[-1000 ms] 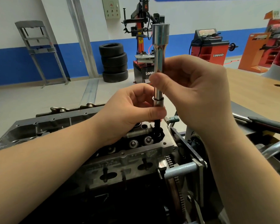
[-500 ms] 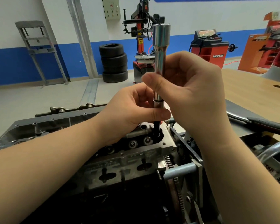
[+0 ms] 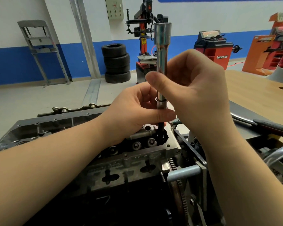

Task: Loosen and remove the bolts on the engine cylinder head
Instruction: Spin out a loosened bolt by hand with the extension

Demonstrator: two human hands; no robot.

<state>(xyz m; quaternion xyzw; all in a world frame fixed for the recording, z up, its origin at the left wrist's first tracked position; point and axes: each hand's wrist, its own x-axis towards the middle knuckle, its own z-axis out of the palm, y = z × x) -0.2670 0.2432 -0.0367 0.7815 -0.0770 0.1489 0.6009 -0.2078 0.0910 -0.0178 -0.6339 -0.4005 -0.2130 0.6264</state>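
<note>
One bolt [image 3: 160, 128] in hand: dark shank standing upright out of its hole at the far right corner of the cylinder head [image 3: 137, 154], its head hidden inside the socket [image 3: 161, 105]. Socket sits on a long chrome extension bar [image 3: 162, 51], vertical, wide end up.

Left hand [image 3: 137, 115]: fingers and thumb curled round the socket's lower end, pinching it just above the head casting. Right hand [image 3: 194, 85]: thumb and fingers closed round the bar's mid-shaft.

Handling, as judged: bolt is steel, long, rigid, fairly heavy for its size, probably oily, so slippery on bare skin. No fragility in the bolt itself, but threads in the casting could gall if the shank is pulled crooked. Best hold is low, at the socket and the exposed shank, with the upper hand only steadying the bar. Polished chrome gives poor purchase; bolt may drop from the socket once clear of the hole.

Outward: row of round valve caps [image 3: 136, 145] nearer the camera, engine stand bar [image 3: 183, 172] at right, dark-handled tool [image 3: 268, 126] on the wooden table [image 3: 252, 95]. Tyre stack [image 3: 116, 62] by the far wall.
</note>
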